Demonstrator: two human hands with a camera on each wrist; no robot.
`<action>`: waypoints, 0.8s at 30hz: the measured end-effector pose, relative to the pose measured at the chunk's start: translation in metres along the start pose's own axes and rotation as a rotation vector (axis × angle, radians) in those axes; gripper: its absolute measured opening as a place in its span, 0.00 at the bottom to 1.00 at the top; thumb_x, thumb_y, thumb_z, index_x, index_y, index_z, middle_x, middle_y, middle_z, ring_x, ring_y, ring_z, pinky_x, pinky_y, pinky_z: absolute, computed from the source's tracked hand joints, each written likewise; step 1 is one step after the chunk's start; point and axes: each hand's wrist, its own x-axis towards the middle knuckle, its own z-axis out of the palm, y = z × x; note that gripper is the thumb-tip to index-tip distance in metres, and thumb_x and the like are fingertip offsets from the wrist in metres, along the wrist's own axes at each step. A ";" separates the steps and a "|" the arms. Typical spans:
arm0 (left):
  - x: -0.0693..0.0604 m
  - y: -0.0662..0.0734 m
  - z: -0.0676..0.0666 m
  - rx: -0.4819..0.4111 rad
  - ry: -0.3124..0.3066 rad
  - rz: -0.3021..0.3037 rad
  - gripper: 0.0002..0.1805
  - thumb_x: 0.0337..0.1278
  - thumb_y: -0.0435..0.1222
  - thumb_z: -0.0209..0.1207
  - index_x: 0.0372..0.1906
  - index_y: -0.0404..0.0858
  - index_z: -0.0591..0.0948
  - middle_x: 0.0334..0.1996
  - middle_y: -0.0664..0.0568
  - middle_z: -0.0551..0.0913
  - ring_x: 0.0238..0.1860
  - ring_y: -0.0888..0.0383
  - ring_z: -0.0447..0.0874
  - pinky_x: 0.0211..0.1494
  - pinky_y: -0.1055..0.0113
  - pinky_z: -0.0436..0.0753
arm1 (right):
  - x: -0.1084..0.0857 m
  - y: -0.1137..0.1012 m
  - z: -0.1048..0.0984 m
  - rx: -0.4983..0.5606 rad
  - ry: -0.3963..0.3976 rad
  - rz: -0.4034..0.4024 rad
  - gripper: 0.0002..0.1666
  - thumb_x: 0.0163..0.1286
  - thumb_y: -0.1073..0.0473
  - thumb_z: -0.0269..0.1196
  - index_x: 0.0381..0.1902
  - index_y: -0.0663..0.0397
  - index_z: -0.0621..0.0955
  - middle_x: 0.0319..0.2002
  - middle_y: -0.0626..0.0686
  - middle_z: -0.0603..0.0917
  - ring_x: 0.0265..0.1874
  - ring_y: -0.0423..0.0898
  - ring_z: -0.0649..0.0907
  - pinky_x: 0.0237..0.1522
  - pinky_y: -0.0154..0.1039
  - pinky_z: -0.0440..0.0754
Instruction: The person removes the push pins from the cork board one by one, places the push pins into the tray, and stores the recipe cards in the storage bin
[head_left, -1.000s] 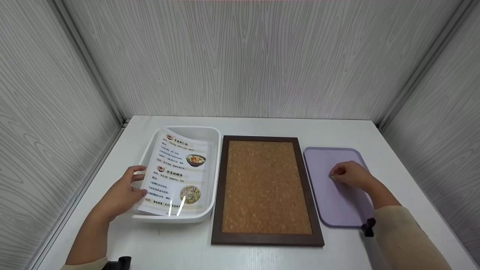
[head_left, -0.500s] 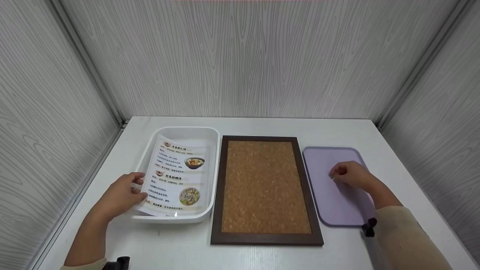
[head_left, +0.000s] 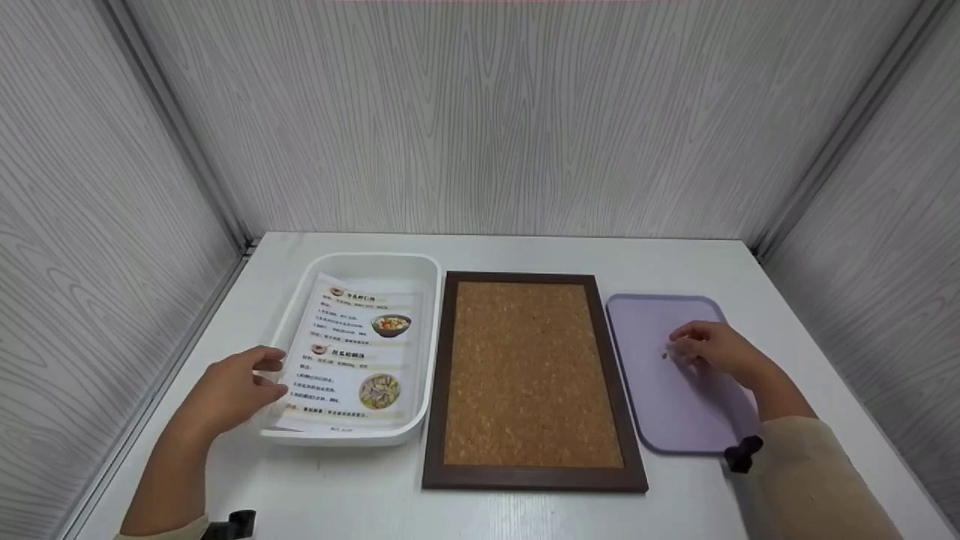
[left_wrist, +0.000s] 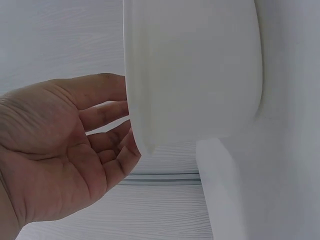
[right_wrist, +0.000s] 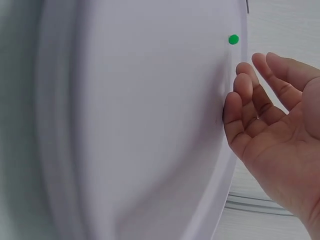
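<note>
My left hand [head_left: 232,390] is at the left rim of a white plastic tray [head_left: 433,330], its index finger and thumb apart. In the left wrist view its fingers pass behind the tray's rim, with part of them hidden. Inside the tray lies a printed recipe sheet [head_left: 345,379] with two food pictures. My right hand [head_left: 716,351] is above a lilac tray [head_left: 667,420], fingers loosely bent. Beside its fingertips a small green-headed pin [right_wrist: 233,39] sits on that tray, apart from the hand. A faint whitish speck shows at these fingertips in the head view, too small to identify.
Between the two trays lies a cork board [head_left: 532,375] in a dark brown frame. All of it stands on a white table [head_left: 525,517], closed in by grey wood-grain panels [head_left: 480,120] at the back and sides.
The recipe sheet has sunk flatter into the white tray. My left hand has shifted slightly left and downward. My right hand has drawn a little to the right, uncovering small specks beside its fingertips.
</note>
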 end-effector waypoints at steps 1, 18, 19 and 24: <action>-0.001 -0.001 -0.001 -0.018 -0.008 0.005 0.35 0.71 0.38 0.67 0.76 0.28 0.72 0.68 0.30 0.82 0.63 0.34 0.86 0.54 0.47 0.87 | 0.000 0.000 -0.001 0.009 -0.003 0.003 0.22 0.85 0.54 0.58 0.66 0.64 0.80 0.46 0.54 0.85 0.41 0.45 0.81 0.42 0.38 0.83; -0.002 0.040 0.003 -0.288 -0.037 0.096 0.37 0.77 0.60 0.59 0.78 0.42 0.74 0.72 0.43 0.82 0.69 0.46 0.84 0.67 0.58 0.82 | -0.019 -0.039 -0.014 -0.107 -0.048 -0.062 0.30 0.89 0.48 0.52 0.73 0.66 0.74 0.66 0.70 0.80 0.61 0.60 0.83 0.59 0.45 0.85; -0.002 0.046 0.005 -0.277 -0.020 0.097 0.37 0.78 0.61 0.57 0.78 0.42 0.74 0.72 0.42 0.81 0.70 0.44 0.83 0.69 0.52 0.82 | -0.020 -0.045 -0.012 -0.130 -0.047 -0.071 0.30 0.89 0.47 0.51 0.72 0.66 0.75 0.67 0.71 0.79 0.63 0.63 0.83 0.60 0.50 0.84; 0.006 0.077 0.017 -0.164 0.073 0.156 0.34 0.82 0.57 0.56 0.77 0.39 0.74 0.73 0.38 0.78 0.72 0.36 0.78 0.72 0.36 0.78 | -0.024 -0.078 0.007 -0.284 -0.097 -0.101 0.30 0.88 0.47 0.53 0.72 0.65 0.76 0.69 0.73 0.78 0.67 0.69 0.80 0.64 0.65 0.81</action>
